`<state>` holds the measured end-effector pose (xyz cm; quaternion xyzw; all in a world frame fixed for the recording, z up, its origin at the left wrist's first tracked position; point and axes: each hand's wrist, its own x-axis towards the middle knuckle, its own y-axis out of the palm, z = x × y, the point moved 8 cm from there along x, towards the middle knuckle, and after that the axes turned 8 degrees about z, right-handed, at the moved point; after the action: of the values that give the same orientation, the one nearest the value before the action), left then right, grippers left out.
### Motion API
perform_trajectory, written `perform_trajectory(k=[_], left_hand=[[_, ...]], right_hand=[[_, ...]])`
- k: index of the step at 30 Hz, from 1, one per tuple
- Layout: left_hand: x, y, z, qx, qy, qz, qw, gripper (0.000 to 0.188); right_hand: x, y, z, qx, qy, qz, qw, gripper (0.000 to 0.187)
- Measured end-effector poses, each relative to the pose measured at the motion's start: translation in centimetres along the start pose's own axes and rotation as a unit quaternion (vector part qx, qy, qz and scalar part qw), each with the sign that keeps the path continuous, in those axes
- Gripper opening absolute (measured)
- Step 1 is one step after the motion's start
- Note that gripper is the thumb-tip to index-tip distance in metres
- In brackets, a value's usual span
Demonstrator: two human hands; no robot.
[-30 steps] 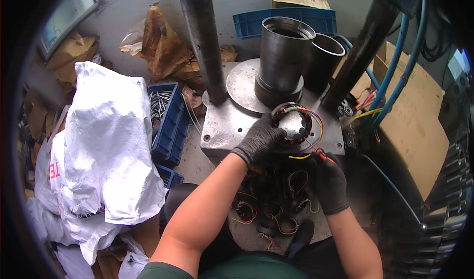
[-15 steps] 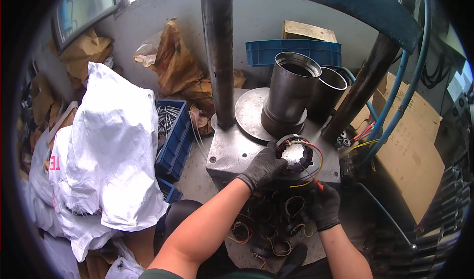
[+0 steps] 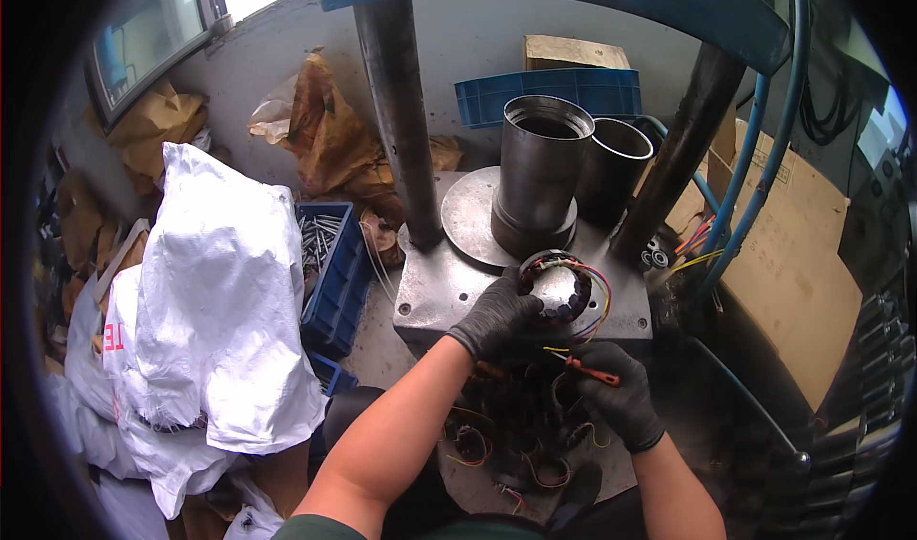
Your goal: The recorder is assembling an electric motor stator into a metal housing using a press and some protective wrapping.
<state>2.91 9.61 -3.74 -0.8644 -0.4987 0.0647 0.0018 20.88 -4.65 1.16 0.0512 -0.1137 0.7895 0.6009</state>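
Note:
My left hand (image 3: 497, 317), in a dark glove, grips a motor stator (image 3: 581, 301) by its left side. This ring has dark windings, and its red, yellow and blue lead wires (image 3: 607, 303) loop out to the right. It is held at the front edge of a steel press bed (image 3: 430, 296). My right hand (image 3: 619, 402), gloved too, is closed on a screwdriver (image 3: 600, 375) with a red handle. The screwdriver lies nearly level just below the stator, its shaft pointing left, close to a yellow wire end. Several more wired stators (image 3: 552, 473) lie below my hands, partly in shadow.
A tall steel cylinder (image 3: 540, 182) stands on a round plate (image 3: 468, 215) on the bed, a second cylinder (image 3: 611, 172) behind it. Press columns (image 3: 396, 120) rise at both sides. White sacks (image 3: 224, 320) and a blue bin (image 3: 334, 292) are left, cardboard (image 3: 793, 263) right.
My right hand has moved left and turned, bringing the screwdriver from pointing up at the stator's lower edge to nearly level beneath it. My left hand keeps its hold. The whole view has shifted slightly.

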Motion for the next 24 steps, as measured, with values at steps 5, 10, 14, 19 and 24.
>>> perform_trajectory(k=[5,10,14,19,24], left_hand=[[0.7,-0.1,1.0,0.004,0.017,0.01,1.0,0.048],[0.0,0.2,0.1,0.052,0.028,0.007,0.998,0.046],[-0.3,0.6,0.3,-0.061,0.015,0.019,0.998,0.045],[-0.3,0.5,0.3,-0.065,-0.027,0.004,0.997,0.045],[-0.4,0.5,-0.5,0.005,-0.033,0.0,0.999,0.047]], right_hand=[[-0.7,-0.6,0.0,0.05,-0.023,-0.096,0.994,0.03],[-0.1,0.2,1.3,-0.09,-0.093,-0.113,0.985,0.027],[0.2,1.1,2.6,-0.198,-0.118,-0.111,0.967,0.023],[0.6,2.0,3.1,-0.23,-0.124,-0.117,0.958,0.025],[1.4,2.8,2.6,-0.29,-0.124,-0.11,0.943,0.025]])
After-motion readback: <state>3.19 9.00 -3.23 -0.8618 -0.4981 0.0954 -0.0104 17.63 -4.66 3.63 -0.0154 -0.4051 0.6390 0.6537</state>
